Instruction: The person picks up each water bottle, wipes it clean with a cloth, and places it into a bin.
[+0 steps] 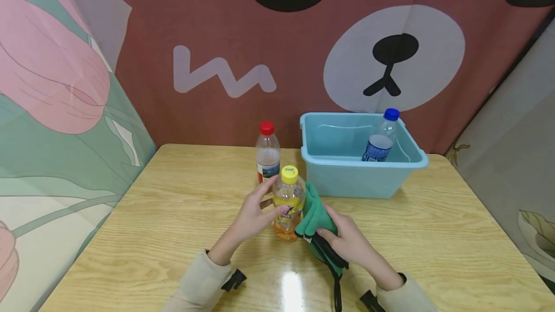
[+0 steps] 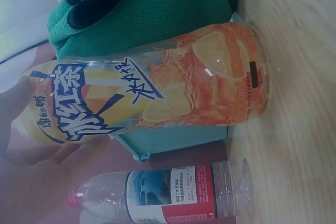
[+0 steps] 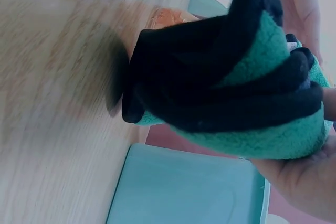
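Observation:
My left hand (image 1: 253, 218) grips an iced tea bottle (image 1: 286, 227) with a yellow cap, thumb on one side and fingers on the other. The bottle stands roughly upright at the table surface, its label and orange-slice print showing in the left wrist view. In my right hand (image 1: 353, 242) is a folded green cloth (image 1: 316, 218) with black edging and a dangling black strap. The cloth lies against or right beside the bottle's right side; contact is hard to tell. Just behind the left fingers stands a clear bottle (image 1: 268, 153) with a red cap.
A light blue bin (image 1: 351, 179) sits at the back right of the wooden table (image 1: 173, 215). Inside it leans a clear bottle (image 1: 379, 141) with a blue cap. Behind the table hangs a brown curtain (image 1: 208, 119) with a bear print.

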Motion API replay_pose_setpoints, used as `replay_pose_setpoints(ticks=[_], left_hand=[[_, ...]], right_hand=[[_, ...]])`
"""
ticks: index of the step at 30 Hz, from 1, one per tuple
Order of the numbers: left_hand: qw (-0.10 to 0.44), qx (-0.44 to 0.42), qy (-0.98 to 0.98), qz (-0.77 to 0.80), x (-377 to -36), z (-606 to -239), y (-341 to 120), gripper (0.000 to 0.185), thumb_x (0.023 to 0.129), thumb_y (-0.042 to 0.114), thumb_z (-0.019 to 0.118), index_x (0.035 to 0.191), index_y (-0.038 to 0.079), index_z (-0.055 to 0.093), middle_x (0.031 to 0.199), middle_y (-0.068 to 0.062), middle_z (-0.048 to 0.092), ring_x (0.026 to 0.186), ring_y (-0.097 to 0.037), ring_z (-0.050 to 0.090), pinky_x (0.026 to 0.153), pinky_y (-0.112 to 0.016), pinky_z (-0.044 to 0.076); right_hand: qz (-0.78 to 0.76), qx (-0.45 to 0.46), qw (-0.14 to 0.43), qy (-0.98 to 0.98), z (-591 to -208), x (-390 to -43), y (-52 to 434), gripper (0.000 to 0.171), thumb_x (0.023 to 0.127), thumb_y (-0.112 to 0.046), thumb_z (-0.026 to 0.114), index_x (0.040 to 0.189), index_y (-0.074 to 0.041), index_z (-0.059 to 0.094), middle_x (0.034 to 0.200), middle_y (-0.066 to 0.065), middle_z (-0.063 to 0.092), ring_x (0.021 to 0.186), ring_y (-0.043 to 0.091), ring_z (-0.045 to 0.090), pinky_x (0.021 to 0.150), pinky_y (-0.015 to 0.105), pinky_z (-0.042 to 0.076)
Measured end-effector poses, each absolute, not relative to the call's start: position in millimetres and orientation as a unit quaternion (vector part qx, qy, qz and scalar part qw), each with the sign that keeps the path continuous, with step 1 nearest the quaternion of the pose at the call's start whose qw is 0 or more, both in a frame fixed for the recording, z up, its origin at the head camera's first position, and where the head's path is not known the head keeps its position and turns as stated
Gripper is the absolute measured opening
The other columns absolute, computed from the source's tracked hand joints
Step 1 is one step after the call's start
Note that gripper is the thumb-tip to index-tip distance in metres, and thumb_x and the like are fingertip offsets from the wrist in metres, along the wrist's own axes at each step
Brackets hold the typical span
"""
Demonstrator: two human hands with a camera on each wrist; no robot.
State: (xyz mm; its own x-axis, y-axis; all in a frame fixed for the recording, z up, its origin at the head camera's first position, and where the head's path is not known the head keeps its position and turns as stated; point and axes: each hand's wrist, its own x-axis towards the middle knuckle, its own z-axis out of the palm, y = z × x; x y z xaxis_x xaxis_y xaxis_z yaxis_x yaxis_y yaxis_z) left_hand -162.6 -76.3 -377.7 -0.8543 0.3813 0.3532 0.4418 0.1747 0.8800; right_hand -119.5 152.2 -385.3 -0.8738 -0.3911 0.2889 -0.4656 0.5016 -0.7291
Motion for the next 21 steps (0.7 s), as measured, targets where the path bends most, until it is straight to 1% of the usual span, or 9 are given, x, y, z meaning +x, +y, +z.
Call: replay_pose_setpoints(ticks=[5, 10, 13, 21], left_hand=[[0.028, -0.268, -0.766, -0.584, -162.5, -378.4, -76.4, 0.069, 0.082, 0.008, 0.067, 0.139, -0.001, 0.03, 0.133, -0.021, 0.041, 0.12, -0.033, 0.042, 0.089, -0.038, 0.046], [0.028, -0.269, -0.762, -0.589, -162.5, -379.2, -77.0, 0.066, 0.081, 0.007, 0.067, 0.137, -0.001, 0.033, 0.131, -0.021, 0.044, 0.119, -0.033, 0.044, 0.089, -0.038, 0.046], [0.025, -0.272, -0.758, -0.591, -162.7, -379.7, -77.5, 0.065, 0.082, 0.006, 0.067, 0.136, -0.002, 0.033, 0.131, -0.021, 0.044, 0.12, -0.033, 0.043, 0.09, -0.038, 0.046], [0.011, -0.293, -0.756, -0.585, -163.4, -378.4, -79.9, 0.064, 0.084, 0.005, 0.064, 0.138, -0.005, 0.03, 0.134, -0.022, 0.04, 0.121, -0.034, 0.042, 0.092, -0.04, 0.045]], right_hand=[[0.435, 0.226, 0.062, -0.869, -383.6, -120.4, 153.0, 0.057, 0.08, 0.01, 0.06, 0.133, 0.004, 0.04, 0.115, 0.021, 0.058, 0.1, 0.03, 0.057, 0.08, 0.043, 0.049], [0.428, 0.223, 0.08, -0.872, -379.6, -121.8, 154.3, 0.062, 0.079, 0.01, 0.06, 0.136, 0.004, 0.036, 0.118, 0.023, 0.055, 0.101, 0.033, 0.056, 0.08, 0.045, 0.048], [0.43, 0.223, 0.084, -0.871, -377.2, -122.7, 155.7, 0.062, 0.079, 0.01, 0.06, 0.136, 0.005, 0.035, 0.119, 0.024, 0.054, 0.102, 0.034, 0.055, 0.08, 0.046, 0.048], [0.434, 0.221, 0.096, -0.868, -367.7, -125.2, 158.0, 0.061, 0.08, 0.009, 0.06, 0.136, 0.005, 0.034, 0.122, 0.025, 0.052, 0.106, 0.036, 0.053, 0.084, 0.05, 0.046]])
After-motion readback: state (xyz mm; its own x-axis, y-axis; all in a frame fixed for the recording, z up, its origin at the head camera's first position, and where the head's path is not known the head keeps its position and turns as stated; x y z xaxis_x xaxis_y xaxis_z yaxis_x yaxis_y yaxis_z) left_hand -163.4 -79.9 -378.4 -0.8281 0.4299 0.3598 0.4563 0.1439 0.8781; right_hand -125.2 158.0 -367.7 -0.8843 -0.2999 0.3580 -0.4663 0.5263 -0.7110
